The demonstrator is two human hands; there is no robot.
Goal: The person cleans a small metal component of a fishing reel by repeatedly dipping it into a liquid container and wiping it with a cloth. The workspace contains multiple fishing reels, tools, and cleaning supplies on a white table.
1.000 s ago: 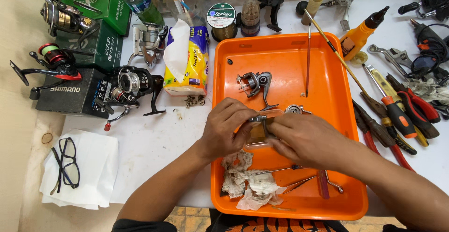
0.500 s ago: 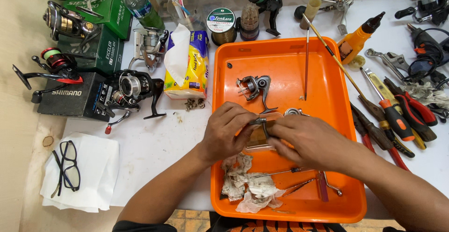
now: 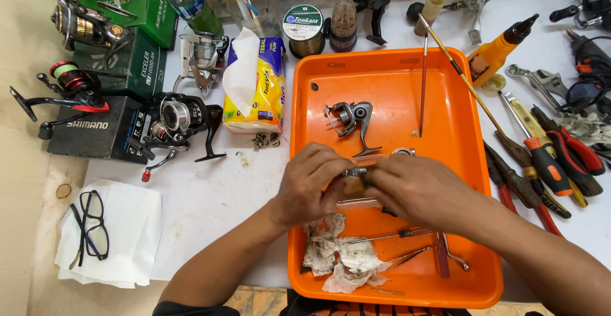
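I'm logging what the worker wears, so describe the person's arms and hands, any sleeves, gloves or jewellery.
Both forearms are bare to the bottom edge of the picture, with no sleeves in view. The left hand and right hand wear no gloves, and no watch, ring or bracelet shows.

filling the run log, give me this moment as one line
left hand grip on small metal part | right hand grip on same part | over orange tray | reel body and dirty tissue in tray

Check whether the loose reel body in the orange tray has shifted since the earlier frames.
No. The reel body lies in the same spot in the upper half of the orange tray, just left of the thin rod.
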